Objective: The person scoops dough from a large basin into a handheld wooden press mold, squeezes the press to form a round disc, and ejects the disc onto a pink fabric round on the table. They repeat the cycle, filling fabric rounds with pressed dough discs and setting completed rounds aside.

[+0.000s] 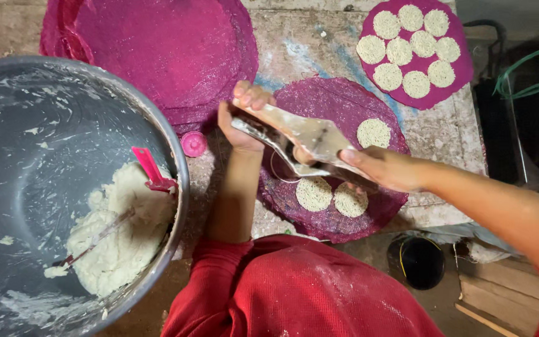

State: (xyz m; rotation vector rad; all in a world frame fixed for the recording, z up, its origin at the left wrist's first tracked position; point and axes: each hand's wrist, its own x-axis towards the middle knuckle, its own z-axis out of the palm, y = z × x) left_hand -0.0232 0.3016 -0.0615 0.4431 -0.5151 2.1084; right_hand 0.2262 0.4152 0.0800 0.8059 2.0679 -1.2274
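Steel noodle press (301, 140) gripped by both hands.

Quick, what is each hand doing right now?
Left hand: closed on one handle of the metal press.
Right hand: closed on the press's other handle, over the purple round mat.

We see a press (307, 140) of bright, glossy metal at the centre of the frame, smeared in places, with our left grip (241, 122) and right grip (385, 168) closed on it. Beneath it lies a purple woven mat (344, 103), matt and finely ribbed. The noodle rounds (314, 194) on it look stringy and dull white. At left, the big bowl (45, 125) is brushed grey metal, streaked with paste; its dough (126, 243) is lumpy and moist. The pink handle (150, 167) looks like smooth plastic. The table (301, 43) is rough, stained and chalky. Our red sleeves (294, 293) are soft knitted cloth, dusted with flour.
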